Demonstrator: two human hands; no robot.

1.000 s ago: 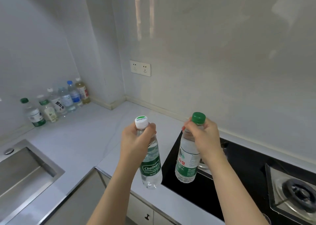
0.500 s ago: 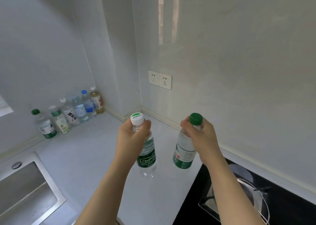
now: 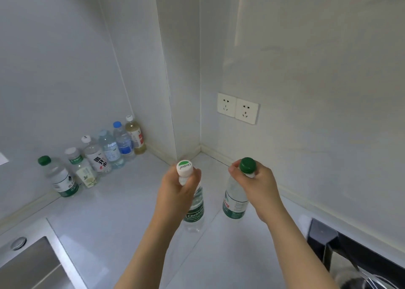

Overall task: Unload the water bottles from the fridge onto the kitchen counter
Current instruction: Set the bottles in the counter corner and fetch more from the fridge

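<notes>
In my left hand I hold the white-capped bottle by its neck, my fingers curled round it just under the cap, which carries a green half-disc and the Cestbon name. The bottle hangs upright with its green label low on the body; whether its base touches the counter I cannot tell. My right hand pinches the green-capped bottle the same way, thumb and fingers closed round the neck below the cap. That one also stands upright, just beside the first, the two apart and not touching. Both are over the counter near its inner corner, where the two walls meet.

Along the counter's back edge to my left, a row of six bottles stands against the wall, running from a green-capped one at the near end to a yellowish one nearest the corner. A double wall socket sits on the wall above the right-hand run of the counter. The sink is set into the counter at its near left edge, and the black hob begins at the near right.
</notes>
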